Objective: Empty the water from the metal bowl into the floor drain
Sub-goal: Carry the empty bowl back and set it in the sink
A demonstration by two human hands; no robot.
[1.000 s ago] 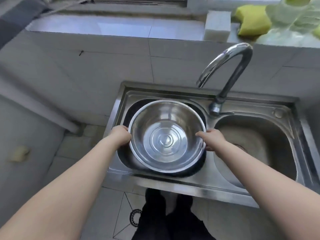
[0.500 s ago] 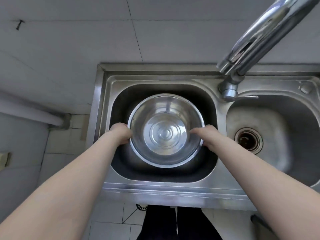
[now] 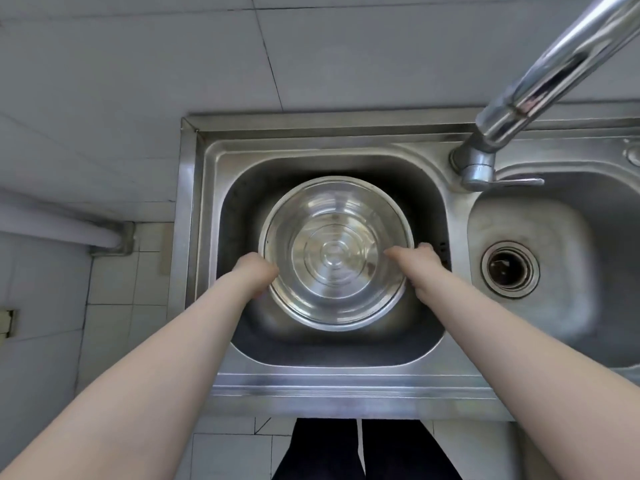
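The metal bowl (image 3: 336,252) sits upright, mouth up, in the left basin (image 3: 242,188) of a steel double sink, with the left hand (image 3: 254,277) and right hand (image 3: 420,268) at opposite sides of its rim, fingers curled over the edge. Grey wall tiles (image 3: 138,81) rise behind and pale floor tiles (image 3: 114,282) lie to the left. A chrome tap (image 3: 540,81) arches overhead beside the right basin's drain (image 3: 509,268), clear of the bowl.

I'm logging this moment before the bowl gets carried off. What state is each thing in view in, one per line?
metal bowl: upright in the left basin, holding clear water.
left hand: grip on the bowl's left rim.
right hand: grip on the bowl's right rim, thumb inside.
faucet: no water running, spout swung over the right side.
right basin drain: open, unplugged.
sink: right basin free of standing water.
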